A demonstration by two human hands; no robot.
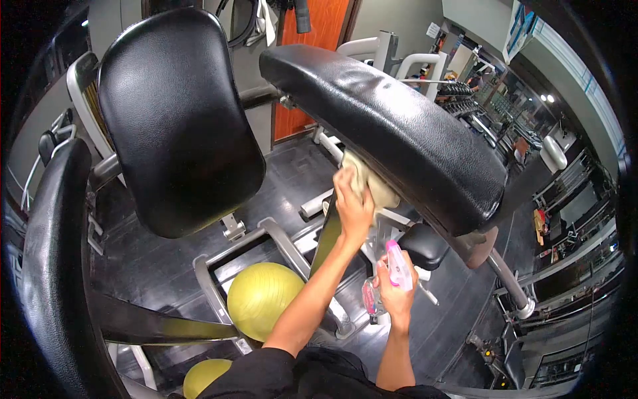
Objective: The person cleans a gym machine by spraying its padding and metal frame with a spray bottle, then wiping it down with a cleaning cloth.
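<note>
Both your hands are busy: left hand (pixel 351 203) presses a cloth (pixel 369 181) under the black pad (pixel 399 133) at frame centre, right hand (pixel 396 292) grips a spray bottle (pixel 393 269) just below

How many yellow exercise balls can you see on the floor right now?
2. One yellow ball sits inside the machine's base frame, left of the left forearm. A second ball shows partly at the bottom edge. Others may be hidden behind pads.

floor (pixel 159 266): dark | on it: grey machine frame (pixel 282 243), two yellow exercise balls (pixel 264 297)
</note>
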